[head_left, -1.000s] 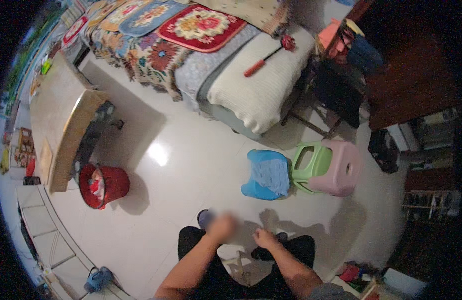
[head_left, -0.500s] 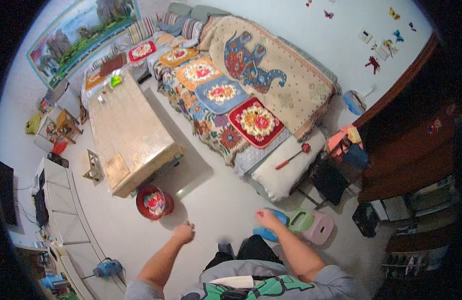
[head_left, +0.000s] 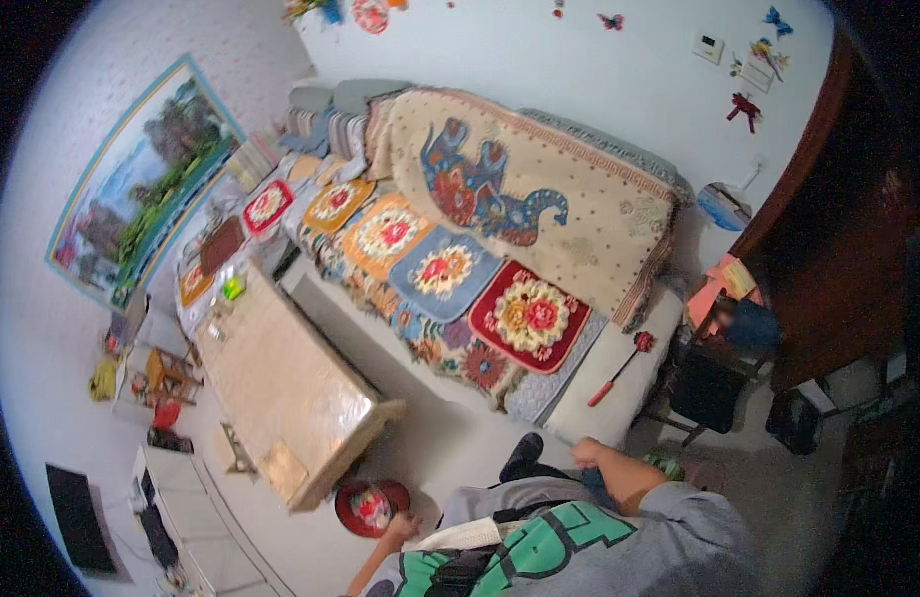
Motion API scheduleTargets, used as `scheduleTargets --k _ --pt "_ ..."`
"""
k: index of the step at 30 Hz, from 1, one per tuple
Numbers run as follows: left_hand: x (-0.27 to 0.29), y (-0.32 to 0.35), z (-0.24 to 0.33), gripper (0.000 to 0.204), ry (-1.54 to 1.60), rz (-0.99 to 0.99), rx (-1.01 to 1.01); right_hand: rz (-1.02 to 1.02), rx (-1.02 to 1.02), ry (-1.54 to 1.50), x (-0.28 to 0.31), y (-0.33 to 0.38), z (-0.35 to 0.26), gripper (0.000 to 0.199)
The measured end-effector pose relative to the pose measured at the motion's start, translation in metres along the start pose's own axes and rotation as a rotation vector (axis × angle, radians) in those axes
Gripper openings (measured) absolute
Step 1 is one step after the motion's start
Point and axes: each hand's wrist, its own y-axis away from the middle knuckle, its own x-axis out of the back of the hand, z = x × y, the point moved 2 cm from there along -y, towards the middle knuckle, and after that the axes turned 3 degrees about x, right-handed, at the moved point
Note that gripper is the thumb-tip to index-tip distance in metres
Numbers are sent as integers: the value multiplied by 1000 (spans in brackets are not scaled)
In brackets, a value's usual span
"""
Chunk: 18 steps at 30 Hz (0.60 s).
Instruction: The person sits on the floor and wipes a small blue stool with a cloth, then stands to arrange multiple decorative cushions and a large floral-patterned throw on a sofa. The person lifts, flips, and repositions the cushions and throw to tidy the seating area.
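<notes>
My left hand (head_left: 404,524) hangs low beside a red bin (head_left: 348,512) that has crumpled colourful stuff inside. Its fingers are curled, and I see nothing in them. Out in front of the body, near the sofa's close end, my right hand (head_left: 586,454) is loosely closed, with no object showing in it. On the white cover of that sofa end lies a red-handled stick (head_left: 601,391) with a knobbly red head. A dark shoe (head_left: 522,456) shows on the floor between my hands.
A long table (head_left: 281,368) with a shiny cover stands at the left. The sofa (head_left: 569,269) carries flowered seat cushions (head_left: 529,316) and an elephant-patterned throw. A black chair (head_left: 709,390) stands at the right. Partly hidden stools (head_left: 669,463) sit by my right arm.
I have moved forward, and the view has tilted up and turned. The sofa end is nearer my right hand. The red bin is now close by my left hand. Both hands stay closed.
</notes>
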Motion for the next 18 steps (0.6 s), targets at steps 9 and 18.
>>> scheduleTargets --k 9,18 --pt "77 -172 64 31 -1 -218 107 434 -409 -768 161 -24 41 22" --pt "222 -473 130 35 -1206 -239 -632 656 -508 -1160 274 -56 -15 24"
